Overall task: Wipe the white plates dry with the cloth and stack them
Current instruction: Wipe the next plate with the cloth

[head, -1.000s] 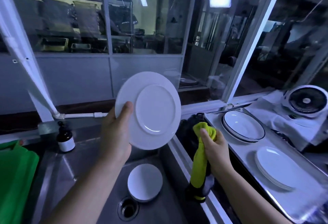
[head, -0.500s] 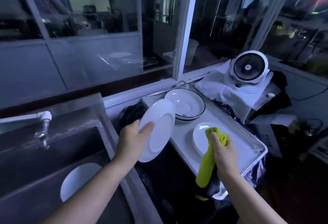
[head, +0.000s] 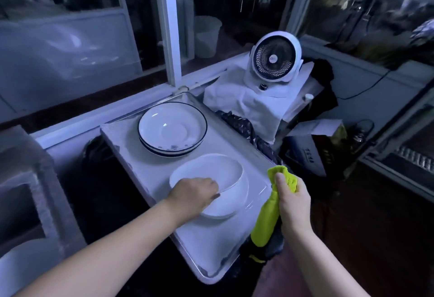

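A metal tray holds two piles: blue-rimmed plates at its far end and a stack of white plates at its near end. The left grip has its fingers curled over the near-left rim of the top white plate, which sits tilted on that stack. The right grip, just beside the tray's right edge, is closed tight round the yellow-green cloth, whose loose end hangs below the fist.
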`<move>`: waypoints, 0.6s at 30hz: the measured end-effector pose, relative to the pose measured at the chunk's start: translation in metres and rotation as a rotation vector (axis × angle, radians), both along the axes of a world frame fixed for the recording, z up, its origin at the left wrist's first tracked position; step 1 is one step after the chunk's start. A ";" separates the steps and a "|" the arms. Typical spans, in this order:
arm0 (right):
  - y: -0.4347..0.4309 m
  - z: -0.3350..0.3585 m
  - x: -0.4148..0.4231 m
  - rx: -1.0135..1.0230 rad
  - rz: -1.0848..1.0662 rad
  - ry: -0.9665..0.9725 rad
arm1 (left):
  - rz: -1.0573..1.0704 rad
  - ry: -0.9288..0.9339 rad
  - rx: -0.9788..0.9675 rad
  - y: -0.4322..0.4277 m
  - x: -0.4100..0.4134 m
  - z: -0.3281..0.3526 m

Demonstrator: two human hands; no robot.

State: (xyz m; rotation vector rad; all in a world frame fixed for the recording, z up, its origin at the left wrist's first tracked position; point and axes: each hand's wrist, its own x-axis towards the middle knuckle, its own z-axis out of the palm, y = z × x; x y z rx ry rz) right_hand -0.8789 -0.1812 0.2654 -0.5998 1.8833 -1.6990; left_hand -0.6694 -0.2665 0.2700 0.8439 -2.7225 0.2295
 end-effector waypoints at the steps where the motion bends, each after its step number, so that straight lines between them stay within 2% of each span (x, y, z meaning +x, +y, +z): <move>1: 0.000 -0.002 -0.005 0.006 -0.013 -0.009 | -0.011 -0.040 -0.032 -0.005 -0.005 -0.005; 5: 0.002 -0.012 -0.021 0.028 -0.062 -0.034 | -0.079 -0.138 -0.173 -0.019 -0.021 -0.028; 11: -0.001 -0.023 -0.035 0.070 -0.089 -0.046 | -0.109 -0.063 -0.322 -0.023 -0.031 -0.055; 14: -0.003 -0.026 -0.037 0.077 -0.092 -0.050 | -0.124 -0.083 -0.282 -0.019 -0.034 -0.065; 18: -0.006 -0.031 -0.037 0.107 -0.079 -0.052 | -0.130 -0.258 -0.063 -0.013 -0.036 -0.083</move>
